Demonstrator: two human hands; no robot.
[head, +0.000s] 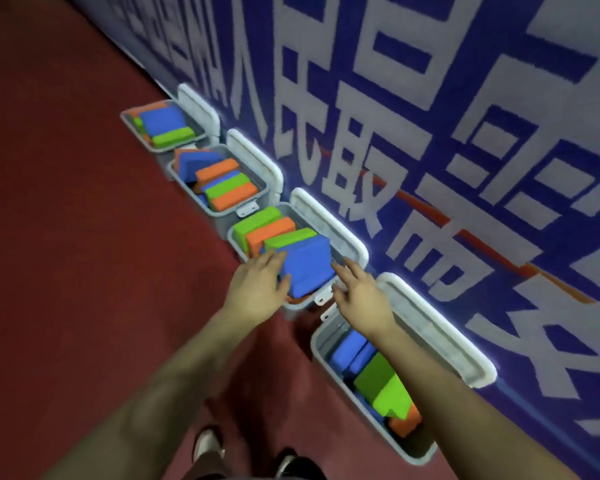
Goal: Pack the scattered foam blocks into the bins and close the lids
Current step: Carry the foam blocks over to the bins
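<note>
Red floor (66, 237) runs under you, and a blue wall (465, 168) with large white characters rises along its right edge, where four grey bins stand in a row with lids tipped back against it.

Your arms reach forward and down, both forearms bare, meeting at the third bin (234, 237) from the far end. Your left hand (257, 289) lies palm-down on the near-left edge of a blue block (307, 268), its fingers fairly straight along the block's side and the thumb pressed to its front face; it is not curled round it. Your right hand (357, 294) sits just beside the block's right edge, fingers loosely spread and relaxed, fingertips touching or nearly touching the block; you cannot tell which. It hangs over the bin's near-right corner by a white latch (321, 299).

That blue block sits between your hands on top of the bin's load, tilted, its broad face turned up towards you and its long axis running from near-left to far-right. Behind it, green and orange blocks stand on edge, leaning.

Nearest you, the fourth bin (329, 355) holds blue, green and orange blocks under your right forearm. Two farther bins hold similar mixed blocks. Your shoes (207, 443) show at the bottom.
</note>
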